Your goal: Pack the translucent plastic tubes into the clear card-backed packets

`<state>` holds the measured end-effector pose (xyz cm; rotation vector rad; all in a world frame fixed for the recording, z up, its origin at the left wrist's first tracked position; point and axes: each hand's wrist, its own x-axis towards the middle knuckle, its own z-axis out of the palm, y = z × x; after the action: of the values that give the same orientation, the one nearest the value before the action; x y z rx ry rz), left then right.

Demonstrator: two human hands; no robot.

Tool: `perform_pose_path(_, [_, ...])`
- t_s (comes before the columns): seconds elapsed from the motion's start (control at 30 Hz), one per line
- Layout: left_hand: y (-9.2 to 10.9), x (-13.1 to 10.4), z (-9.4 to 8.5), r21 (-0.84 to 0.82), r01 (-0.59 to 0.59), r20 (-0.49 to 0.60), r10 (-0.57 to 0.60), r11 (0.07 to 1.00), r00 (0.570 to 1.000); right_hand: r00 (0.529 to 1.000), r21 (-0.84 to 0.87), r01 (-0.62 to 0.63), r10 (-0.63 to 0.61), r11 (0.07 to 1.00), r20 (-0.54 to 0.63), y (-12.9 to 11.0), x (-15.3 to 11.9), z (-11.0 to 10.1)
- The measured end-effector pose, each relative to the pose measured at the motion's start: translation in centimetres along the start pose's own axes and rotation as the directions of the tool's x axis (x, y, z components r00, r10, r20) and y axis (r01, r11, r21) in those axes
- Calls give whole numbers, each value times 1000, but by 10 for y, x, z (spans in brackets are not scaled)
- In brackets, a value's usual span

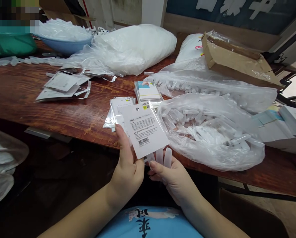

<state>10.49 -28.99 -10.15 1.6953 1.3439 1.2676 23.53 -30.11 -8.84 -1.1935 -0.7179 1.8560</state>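
My left hand is closed on a white printed card with a barcode and a yellow price mark, held up near the table's front edge. The thumb lies along the card's left side. Below the card's lower edge, my right hand pinches several translucent white plastic pieces, their rounded ends pointing up. The pieces touch or overlap the card's bottom; whether they are inside a sleeve I cannot tell. Just behind the card lies a stack of similar cards in clear sleeves.
An open plastic bag of translucent pieces lies at the right, with another bag behind it. Sleeved cards lie left on the wooden table. A blue basin, a large white bag and a cardboard box stand farther back.
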Motion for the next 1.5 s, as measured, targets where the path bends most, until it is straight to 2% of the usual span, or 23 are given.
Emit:
perform_pose_path(0.07, [2,2,4,-111,68,-32,-72,992,997,996,-38,68,-70,997,-63,2,1,0])
perform_pose_path(0.17, [6,8,6,-340,170,12,-176,925,984,981,-52,138,-143,989,-130,2,0,-1])
perform_pose_path(0.27, [10,14,3,-587,273,137,-239,762,961,983,-45,137,-141,990,-121,1,-1,-2])
perform_pose_path(0.33, [11,16,0,-679,347,235,-256,647,938,991,-41,98,-101,994,-93,-2,-2,-2])
perform_pose_path(0.47, [10,19,-4,-735,464,388,-254,495,886,991,-100,111,-118,989,-62,-3,-2,-3])
perform_pose_path(0.57, [9,20,-8,-740,530,474,-238,414,848,978,-249,155,-185,956,-100,0,-3,-5])
perform_pose_path(0.7, [12,18,-12,-748,612,557,-259,256,789,952,-418,194,-274,888,-141,2,-3,-9])
perform_pose_path(0.8, [15,16,-13,-735,635,569,-295,237,768,942,-477,174,-287,861,-174,-1,-6,-12])
perform_pose_path(0.87, [17,14,-13,-712,659,593,-294,243,749,952,-512,153,-266,845,-154,-6,-9,-14])
perform_pose_path(1.0, [19,10,-11,-619,728,680,-263,295,685,996,-540,51,-85,840,-39,-18,-20,-15])
perform_pose_path(1.03, [20,9,-11,-596,740,693,-267,312,670,998,-541,24,-55,841,-43,-20,-22,-15])
perform_pose_path(1.1, [22,7,-8,-565,760,703,-293,322,647,992,-542,5,-71,840,-102,-22,-24,-14])
perform_pose_path(1.17, [23,6,-6,-557,774,707,-318,301,632,971,-553,25,-151,833,-183,-20,-25,-14])
perform_pose_path(1.23, [24,5,-5,-530,812,748,-317,245,584,936,-560,89,-261,824,-235,-16,-24,-16])
perform_pose_path(1.33, [25,3,-4,-507,853,801,-298,125,519,867,-638,220,-447,738,-218,-9,-24,-22])
perform_pose_path(1.4, [24,3,-4,-530,845,802,-284,68,526,817,-711,277,-548,646,-180,-6,-27,-26])
perform_pose_path(1.5, [24,4,-8,-554,832,802,-251,25,542,742,-812,275,-651,515,-162,-7,-36,-32])
